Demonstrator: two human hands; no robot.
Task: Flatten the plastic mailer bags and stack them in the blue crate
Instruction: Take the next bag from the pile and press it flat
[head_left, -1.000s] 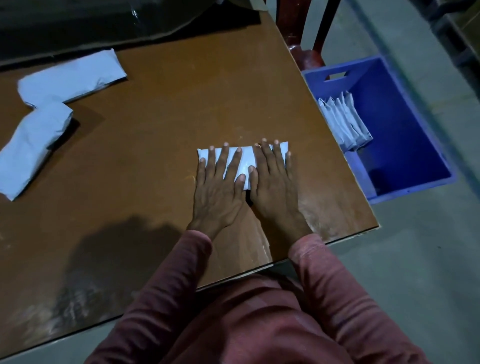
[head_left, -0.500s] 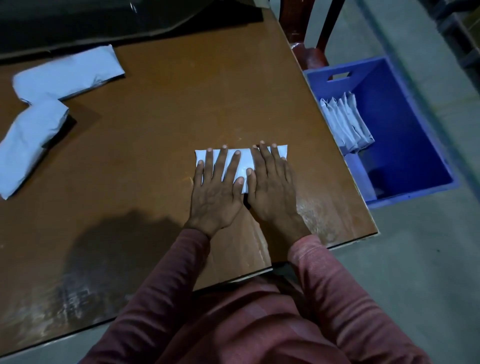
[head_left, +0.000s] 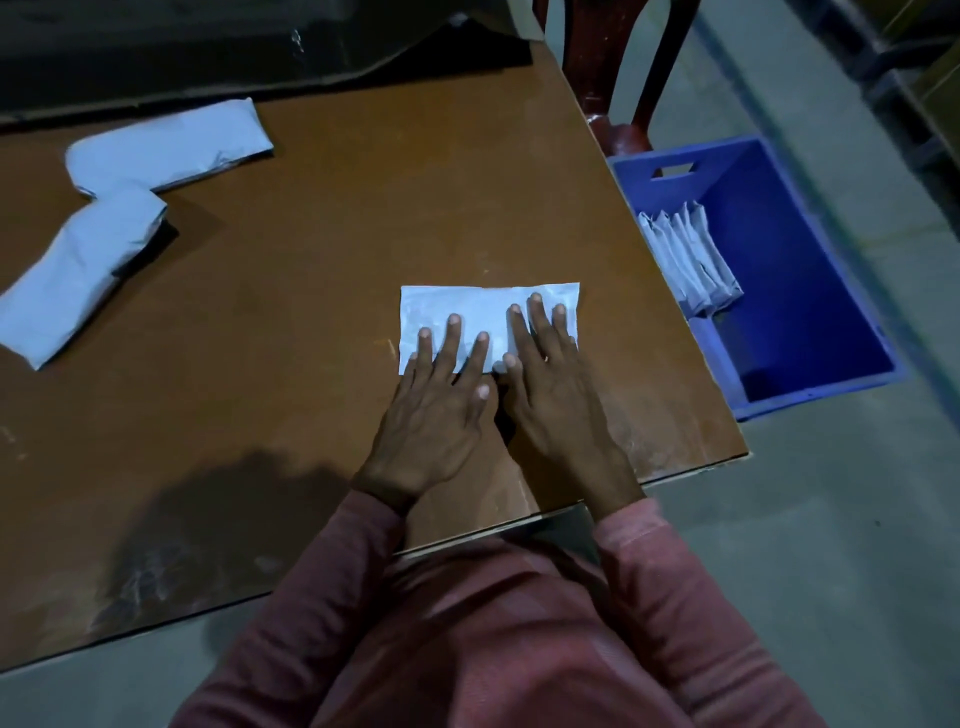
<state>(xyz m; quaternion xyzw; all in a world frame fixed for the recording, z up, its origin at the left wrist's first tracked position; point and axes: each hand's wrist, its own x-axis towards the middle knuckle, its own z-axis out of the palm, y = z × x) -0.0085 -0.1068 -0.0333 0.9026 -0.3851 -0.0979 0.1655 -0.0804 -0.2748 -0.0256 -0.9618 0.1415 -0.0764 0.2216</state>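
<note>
A flat white mailer bag (head_left: 467, 312) lies on the brown bench (head_left: 311, 249), near its right edge, and everything else is placed from it. Both hands rest palm down on its near half. The left hand (head_left: 431, 410) is on the left part and the right hand (head_left: 556, 395) on the right part, thumbs almost touching. The fingers (head_left: 453, 343) are straight and slightly spread, pressing the bag flat and gripping nothing. To the right of the bag, off the bench and on the floor, stands the blue crate (head_left: 815, 397), with a row of folded mailers (head_left: 691, 260) leaning against its left wall. Well to the left of the bag and further back lie two puffy mailers (head_left: 171, 140), touching end to end. Beyond the bag's right end, a dark red chair (head_left: 618, 78) stands against the bench's far corner.
</note>
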